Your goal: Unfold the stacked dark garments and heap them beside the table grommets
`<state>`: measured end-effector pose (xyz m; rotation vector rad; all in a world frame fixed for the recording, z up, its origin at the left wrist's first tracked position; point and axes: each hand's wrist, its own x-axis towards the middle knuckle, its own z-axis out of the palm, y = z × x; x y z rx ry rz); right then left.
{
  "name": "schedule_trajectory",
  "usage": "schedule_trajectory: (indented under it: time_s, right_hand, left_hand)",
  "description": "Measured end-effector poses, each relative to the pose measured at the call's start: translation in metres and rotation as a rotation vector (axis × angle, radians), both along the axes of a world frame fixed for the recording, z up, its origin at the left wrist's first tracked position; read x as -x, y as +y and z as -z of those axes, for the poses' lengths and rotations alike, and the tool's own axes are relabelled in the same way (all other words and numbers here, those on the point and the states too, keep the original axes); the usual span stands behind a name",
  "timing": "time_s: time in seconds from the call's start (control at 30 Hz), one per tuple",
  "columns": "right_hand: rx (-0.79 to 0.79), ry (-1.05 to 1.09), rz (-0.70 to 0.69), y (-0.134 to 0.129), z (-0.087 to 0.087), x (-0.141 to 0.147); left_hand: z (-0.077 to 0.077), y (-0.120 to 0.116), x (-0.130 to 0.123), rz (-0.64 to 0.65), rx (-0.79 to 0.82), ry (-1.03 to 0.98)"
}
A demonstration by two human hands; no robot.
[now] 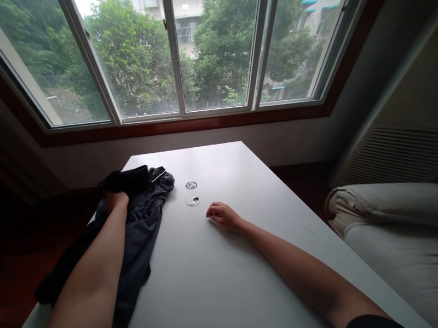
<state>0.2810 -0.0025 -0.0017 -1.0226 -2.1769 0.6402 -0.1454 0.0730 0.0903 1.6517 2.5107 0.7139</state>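
Note:
A dark grey and black garment [140,229] lies bunched along the left side of the white table [221,280]. At its far end, my left hand [116,200] is closed on the cloth, with the fingertips hidden in dark folds. My left forearm stretches over the garment. To the right, my right hand [224,216] rests on the bare tabletop, holding nothing, with its fingers loosely bent and slightly apart. It is nearest to a round silvery disc with a dark hole [193,201], set in or lying on the table, and does not touch it.
Beyond that disc is a second round patterned piece [191,185]. A pale padded sofa [418,243] stands right of the table. A wide sliding window [174,54] spans the wall behind, with a slatted vent panel [400,152] at the right. Reddish wooden floor [3,298] shows at left.

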Motion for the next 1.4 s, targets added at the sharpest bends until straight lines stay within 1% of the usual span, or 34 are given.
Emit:
schedule_trajectory:
  time_s: [0.03, 0.07, 0.1, 0.13, 0.2, 0.27, 0.33, 0.37, 0.43, 0.53, 0.67, 0.73, 0.8, 0.9, 0.97, 1.03, 1.07, 1.1, 1.17, 1.2, 1.23, 1.3, 1.4]
  right_hand:
    - [0.000, -0.004, 0.000, 0.000, 0.000, 0.000]
    - [0.002, -0.009, 0.001, 0.001, 0.000, 0.001]
    - [0.004, -0.012, 0.005, 0.001, 0.000, 0.001]
    - [0.002, -0.013, 0.010, 0.001, 0.000, 0.002]
    - [-0.008, -0.008, 0.012, 0.002, 0.001, 0.003]
    - [-0.015, 0.002, 0.009, 0.002, 0.002, 0.003]
    - [-0.005, 0.004, 0.011, 0.002, 0.002, 0.003]
    - [0.001, 0.003, 0.014, 0.001, 0.002, 0.003]
    - [0.006, 0.000, 0.019, 0.000, 0.001, 0.002]
    - [0.003, 0.002, 0.015, -0.002, 0.000, 0.002]
    - [0.000, 0.007, 0.005, -0.002, 0.000, 0.003]
    - [0.002, 0.001, 0.008, -0.002, 0.000, 0.003]
    - [0.002, -0.012, 0.013, -0.002, 0.000, 0.003]
    - [-0.028, -0.058, 0.024, -0.003, -0.001, 0.003]
    - [-0.080, -0.131, 0.084, -0.005, -0.001, 0.005]
    - [-0.125, -0.225, 0.175, -0.005, 0.000, 0.007]
    - [-0.132, -0.269, 0.216, -0.005, 0.001, 0.009]
    - [-0.125, -0.307, 0.245, -0.004, 0.002, 0.011]
    - [-0.086, -0.362, 0.265, -0.003, 0.004, 0.014]
    - [-0.065, -0.380, 0.264, -0.002, 0.004, 0.014]
    - [-0.045, -0.395, 0.257, -0.002, 0.004, 0.014]
    - [-0.020, -0.422, 0.226, -0.002, 0.003, 0.011]
    - [-0.017, -0.445, 0.166, -0.006, -0.001, 0.003]
  left_hand:
    - [-0.002, 0.000, 0.004, -0.165, -0.031, -0.078]
    - [-0.003, -0.001, 0.005, -0.294, -0.069, -0.129]
    - [-0.004, -0.002, 0.003, -0.337, -0.112, -0.132]
    - [-0.005, -0.003, -0.001, -0.272, -0.149, -0.090]
    - [-0.004, -0.005, -0.016, -0.049, -0.143, 0.004]
    - [0.000, -0.007, -0.034, 0.124, -0.013, 0.067]
    - [0.008, -0.010, -0.050, 0.201, 0.147, 0.135]
    - [0.013, -0.012, -0.055, 0.223, 0.196, 0.189]
    - [0.023, -0.013, -0.058, 0.239, 0.235, 0.297]
    - [0.032, -0.010, -0.044, 0.239, 0.225, 0.354]
    - [0.030, 0.002, -0.018, 0.222, 0.180, 0.292]
    - [0.028, 0.003, -0.014, 0.210, 0.162, 0.277]
    - [0.026, 0.000, -0.018, 0.206, 0.148, 0.281]
    - [0.027, -0.013, -0.036, 0.215, 0.102, 0.299]
    - [0.032, -0.024, -0.053, 0.229, 0.025, 0.327]
    - [0.041, -0.036, -0.075, 0.291, -0.050, 0.358]
    - [0.047, -0.043, -0.086, 0.365, -0.062, 0.364]
    - [0.054, -0.049, -0.098, 0.471, -0.048, 0.359]
    - [0.070, -0.062, -0.122, 0.701, 0.030, 0.321]
    - [0.078, -0.067, -0.132, 0.776, 0.068, 0.299]
    - [0.084, -0.071, -0.140, 0.820, 0.098, 0.280]
    - [0.093, -0.077, -0.151, 0.823, 0.122, 0.261]
    - [0.097, -0.080, -0.152, 0.808, 0.134, 0.256]
